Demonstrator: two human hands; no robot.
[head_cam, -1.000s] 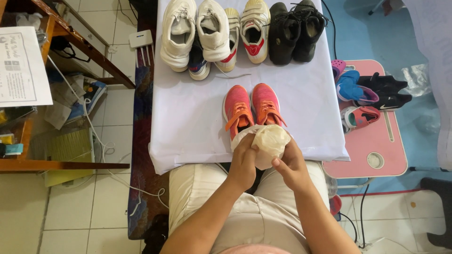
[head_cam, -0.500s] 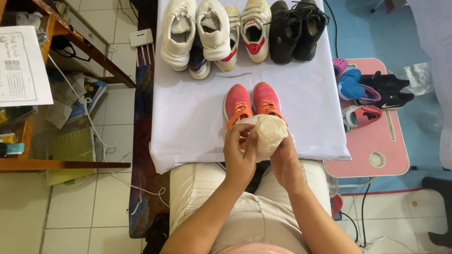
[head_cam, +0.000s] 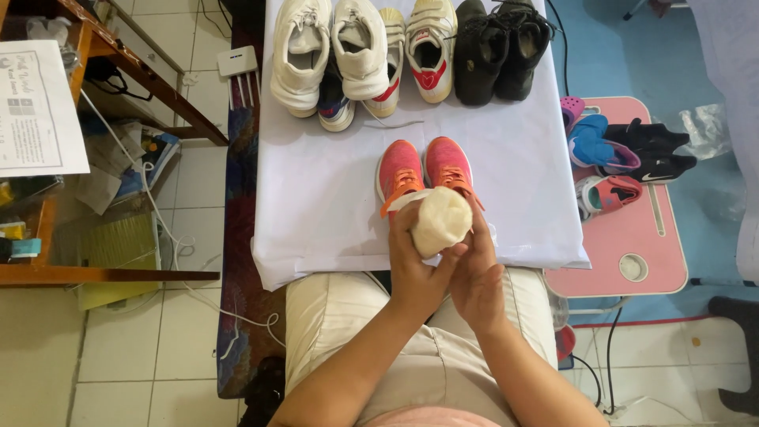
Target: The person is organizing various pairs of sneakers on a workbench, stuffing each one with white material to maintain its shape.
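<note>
Hands meet at the lower centre of the frame, just above the person's lap, both closed around a cream-white wad of crumpled paper (head_cam: 439, 221). Left hand (head_cam: 415, 265) grips the wad from below and from its left side, fingers curled up against it. Right hand (head_cam: 477, 273) presses against the wad's right side, fingers wrapped over it. The wad is held in the air at the near edge of the desk (head_cam: 316, 198), which is covered by a white sheet, and it hides the heels of a pair of coral-pink running shoes (head_cam: 425, 168) with orange laces. These shoes stand side by side at the centre of the frame, toes pointing to the top.

Along the upper edge of the desk stands a row of other footwear: a pair of white sneakers (head_cam: 328, 47) at the upper left of the row, a white pair with red trim (head_cam: 419, 51) just beside them, and a pair of black shoes (head_cam: 498, 47) at the right end. A dark blue shoe (head_cam: 334, 103) is partly tucked under the white sneakers.

At the right of the frame a small pink side table (head_cam: 632, 237) carries several children's shoes (head_cam: 624, 154) in blue, black and pink. At the upper left, a wooden frame holds a printed sheet (head_cam: 35, 111).
</note>
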